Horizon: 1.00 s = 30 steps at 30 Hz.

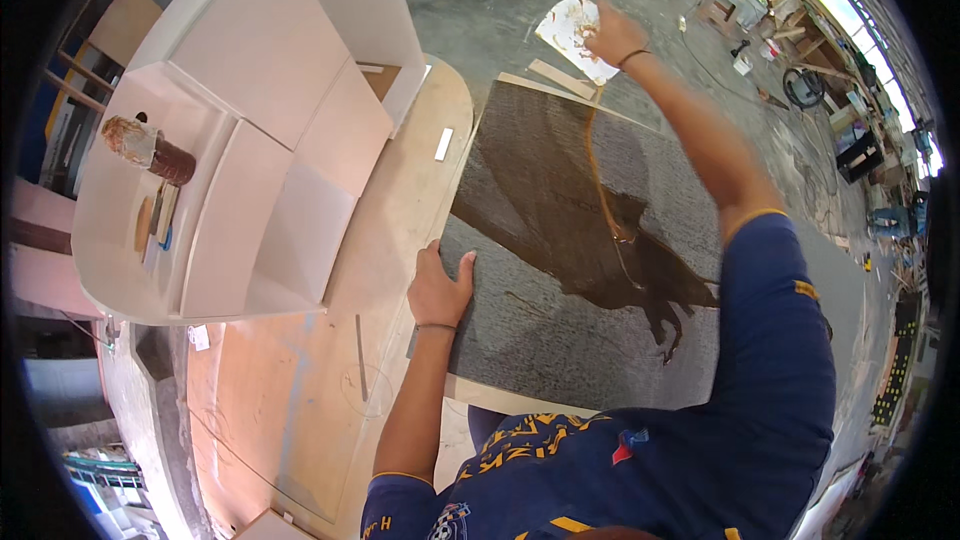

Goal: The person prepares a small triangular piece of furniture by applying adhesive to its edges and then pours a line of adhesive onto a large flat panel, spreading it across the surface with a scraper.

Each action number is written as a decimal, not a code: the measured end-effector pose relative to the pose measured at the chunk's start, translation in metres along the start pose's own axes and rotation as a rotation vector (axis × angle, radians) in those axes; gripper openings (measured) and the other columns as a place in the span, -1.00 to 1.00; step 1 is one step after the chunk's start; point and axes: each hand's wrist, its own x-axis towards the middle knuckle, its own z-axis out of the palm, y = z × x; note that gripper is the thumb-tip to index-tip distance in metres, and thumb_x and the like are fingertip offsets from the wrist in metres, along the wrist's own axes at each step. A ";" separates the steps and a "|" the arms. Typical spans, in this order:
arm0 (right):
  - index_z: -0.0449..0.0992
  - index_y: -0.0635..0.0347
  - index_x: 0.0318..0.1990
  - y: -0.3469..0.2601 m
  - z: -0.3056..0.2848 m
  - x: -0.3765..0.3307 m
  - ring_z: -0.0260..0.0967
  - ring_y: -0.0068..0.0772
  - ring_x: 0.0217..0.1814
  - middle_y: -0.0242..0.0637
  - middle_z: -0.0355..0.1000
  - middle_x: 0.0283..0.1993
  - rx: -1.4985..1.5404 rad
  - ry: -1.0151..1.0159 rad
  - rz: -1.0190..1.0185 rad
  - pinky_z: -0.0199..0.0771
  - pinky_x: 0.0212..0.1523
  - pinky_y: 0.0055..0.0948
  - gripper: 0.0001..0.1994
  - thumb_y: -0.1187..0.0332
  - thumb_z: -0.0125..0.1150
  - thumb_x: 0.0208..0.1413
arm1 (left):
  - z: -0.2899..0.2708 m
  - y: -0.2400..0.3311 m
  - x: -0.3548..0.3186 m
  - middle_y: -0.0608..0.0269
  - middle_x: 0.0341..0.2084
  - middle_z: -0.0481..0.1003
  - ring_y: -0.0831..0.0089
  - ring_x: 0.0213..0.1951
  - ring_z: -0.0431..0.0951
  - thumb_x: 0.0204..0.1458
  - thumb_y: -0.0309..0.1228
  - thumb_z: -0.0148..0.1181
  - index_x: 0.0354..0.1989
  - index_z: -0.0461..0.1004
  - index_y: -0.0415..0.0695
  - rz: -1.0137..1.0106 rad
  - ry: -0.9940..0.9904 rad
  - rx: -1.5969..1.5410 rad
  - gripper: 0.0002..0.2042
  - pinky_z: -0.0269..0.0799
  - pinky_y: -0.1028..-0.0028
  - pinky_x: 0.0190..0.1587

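Note:
My right hand (616, 37), raised past the far edge of the board, is closed on a white spreader (570, 32) with rounded corners and brown glue smeared over it. A thin amber string of glue (601, 165) runs from the spreader down to a dark grey textured sheet (520, 340). A wide, wet brown patch of glue (560, 230) covers the sheet's middle and far part, with finger-like runs toward the near right. At the sheet's left edge rests my left hand (440, 290), thumb and fingers apart, holding nothing I can see.
On the left stands a pale cabinet (270, 40) on a light wooden board (440, 100). Its top carries a brown-smeared container (160, 152) and some hand tools (157, 215). Wood strips (562, 78) lie by the sheet's far edge. Clutter and a coiled black hose (803, 87) sit far right.

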 end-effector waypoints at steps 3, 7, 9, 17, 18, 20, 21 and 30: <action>0.29 0.22 0.01 0.029 -0.042 -0.081 0.40 0.11 -0.09 0.03 0.44 -0.09 0.027 -0.033 -0.201 0.41 -0.08 -0.13 -0.49 0.21 0.26 -0.10 | 0.003 -0.001 0.000 0.01 -0.12 0.43 0.06 -0.12 0.48 0.02 -0.03 0.14 0.02 0.33 -0.23 0.002 -0.017 0.004 -0.45 0.41 0.23 -0.11; 0.32 0.17 -0.10 0.036 -0.078 -0.251 0.38 0.07 -0.12 -0.01 0.39 -0.20 0.098 -0.491 -0.198 0.38 -0.13 -0.16 -0.55 0.20 0.32 -0.11 | 0.005 -0.001 0.000 0.02 -0.12 0.41 0.05 -0.13 0.48 0.03 -0.01 0.12 0.04 0.31 -0.23 0.030 -0.003 0.038 -0.44 0.41 0.21 -0.12; 0.28 0.19 -0.09 0.032 -0.081 -0.298 0.38 0.08 -0.14 -0.04 0.38 -0.18 0.133 -0.684 -0.168 0.38 -0.16 -0.11 -0.55 0.27 0.27 -0.14 | 0.006 0.000 0.000 0.03 -0.12 0.41 0.05 -0.12 0.47 0.02 -0.02 0.13 0.04 0.31 -0.23 0.038 0.008 0.030 -0.44 0.41 0.21 -0.13; 0.31 0.20 -0.09 0.028 0.005 -0.126 0.40 0.06 -0.09 0.04 0.41 -0.09 0.050 -0.236 -0.048 0.41 -0.10 -0.11 -0.62 0.25 0.19 -0.05 | 0.006 0.000 0.001 0.01 -0.17 0.42 0.05 -0.14 0.47 0.02 -0.03 0.14 0.02 0.31 -0.21 0.050 0.006 0.058 -0.46 0.40 0.20 -0.14; 0.31 0.19 -0.09 0.030 0.012 -0.099 0.41 0.08 -0.10 0.05 0.42 -0.11 0.039 -0.186 -0.042 0.41 -0.12 -0.10 -0.62 0.25 0.19 -0.06 | 0.007 0.001 0.001 0.01 -0.17 0.42 0.05 -0.13 0.47 0.02 -0.03 0.14 0.02 0.31 -0.22 0.062 0.012 0.056 -0.46 0.40 0.20 -0.14; 0.31 0.19 -0.10 0.040 0.012 -0.059 0.41 0.10 -0.11 0.09 0.43 -0.14 -0.008 -0.154 0.038 0.40 -0.14 -0.08 -0.60 0.24 0.20 -0.09 | 0.007 0.000 0.001 0.01 -0.17 0.42 0.05 -0.12 0.46 0.02 -0.04 0.15 0.02 0.31 -0.22 0.048 0.015 0.071 -0.46 0.40 0.20 -0.12; 0.31 0.19 -0.11 0.048 0.006 -0.049 0.40 0.11 -0.10 0.11 0.43 -0.15 -0.047 -0.200 0.133 0.40 -0.14 -0.08 -0.59 0.22 0.21 -0.11 | 0.007 0.000 0.001 0.00 -0.16 0.42 0.05 -0.11 0.46 0.02 -0.04 0.15 0.02 0.32 -0.22 0.057 0.015 0.083 -0.46 0.39 0.20 -0.11; 0.33 0.19 -0.13 0.095 -0.109 -0.277 0.38 0.05 -0.12 -0.05 0.39 -0.20 0.119 -0.364 -0.096 0.41 -0.14 -0.15 -0.57 0.20 0.28 -0.14 | 0.015 -0.006 0.001 -0.08 -0.10 0.42 0.00 -0.05 0.44 0.02 -0.08 0.16 0.01 0.34 -0.30 0.103 0.046 0.078 -0.46 0.36 0.23 -0.01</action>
